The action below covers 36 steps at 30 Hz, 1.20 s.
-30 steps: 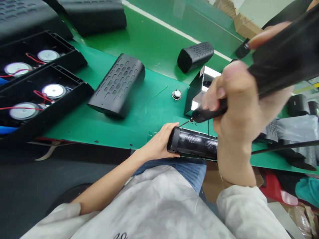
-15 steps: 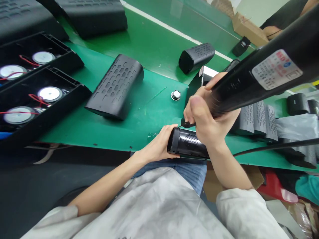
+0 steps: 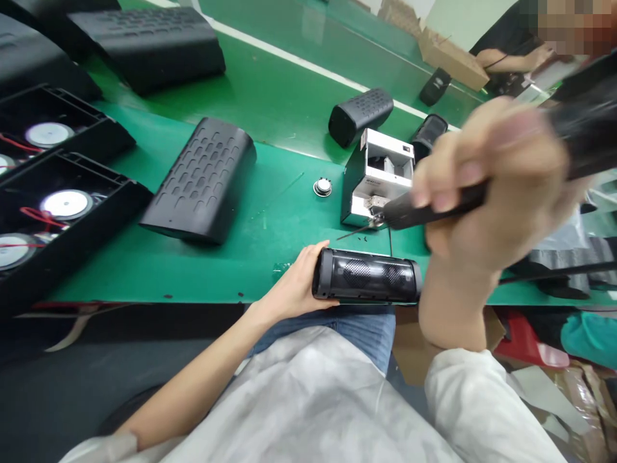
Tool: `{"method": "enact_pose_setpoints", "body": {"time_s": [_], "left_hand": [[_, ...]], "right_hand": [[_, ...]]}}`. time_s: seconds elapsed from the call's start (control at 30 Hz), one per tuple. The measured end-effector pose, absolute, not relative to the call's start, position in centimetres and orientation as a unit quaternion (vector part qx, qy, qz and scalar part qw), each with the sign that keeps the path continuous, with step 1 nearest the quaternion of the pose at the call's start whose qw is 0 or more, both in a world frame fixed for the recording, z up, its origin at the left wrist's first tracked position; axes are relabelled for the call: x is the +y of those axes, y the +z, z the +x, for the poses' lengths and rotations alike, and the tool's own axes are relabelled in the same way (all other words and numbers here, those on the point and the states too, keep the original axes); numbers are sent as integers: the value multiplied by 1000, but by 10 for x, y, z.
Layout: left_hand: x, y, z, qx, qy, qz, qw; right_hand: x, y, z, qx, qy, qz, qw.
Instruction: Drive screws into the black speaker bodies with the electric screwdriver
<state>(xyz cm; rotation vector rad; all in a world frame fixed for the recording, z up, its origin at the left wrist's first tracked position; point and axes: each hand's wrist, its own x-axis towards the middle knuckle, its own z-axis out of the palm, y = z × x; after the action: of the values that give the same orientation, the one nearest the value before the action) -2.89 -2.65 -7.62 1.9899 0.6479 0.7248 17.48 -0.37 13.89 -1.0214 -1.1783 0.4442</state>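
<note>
My left hand [image 3: 295,288] grips the left end of a black cylindrical speaker body [image 3: 367,276] lying along the near edge of the green bench [image 3: 270,212]. Raised above it, my right hand [image 3: 491,186] is closed around a black electric screwdriver [image 3: 434,207]. The screwdriver's thin bit points left and hovers over the bench, a little above the speaker. Just behind the bit stands a small black-and-white screw feeder box [image 3: 378,177].
A perforated black speaker cover [image 3: 202,180] lies left of centre, with another cover [image 3: 144,45] at the back. Trays [image 3: 62,206] holding round speaker drivers with red wires fill the left. A small round driver [image 3: 322,187] and a speaker shell [image 3: 360,116] lie further back. Another person sits at the far right.
My right hand has lifted the screwdriver up and to the right, off the speaker's left end. The feeder box is now uncovered. My left hand still holds the speaker.
</note>
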Motion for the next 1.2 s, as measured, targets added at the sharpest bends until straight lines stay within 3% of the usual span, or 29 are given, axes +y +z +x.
{"method": "enact_pose_setpoints", "body": {"time_s": [0.2,0.4,0.53,0.7,1.03,1.2], "left_hand": [[-26,-77,-31,270,287,800,453],[-24,-76,-32,272,280,803,450],[-25,-76,-32,274,272,807,447],[-25,-75,-31,272,269,809,446],[-25,-76,-32,276,276,798,460],[-25,-76,-31,270,283,796,461]], "right_hand": [[19,136,220,-494,134,-465,722],[69,118,252,-513,22,-335,790],[87,111,257,-495,2,-334,802],[82,110,264,-485,31,-358,797],[16,144,216,-454,210,-340,796],[25,143,199,-451,194,-311,814]]}}
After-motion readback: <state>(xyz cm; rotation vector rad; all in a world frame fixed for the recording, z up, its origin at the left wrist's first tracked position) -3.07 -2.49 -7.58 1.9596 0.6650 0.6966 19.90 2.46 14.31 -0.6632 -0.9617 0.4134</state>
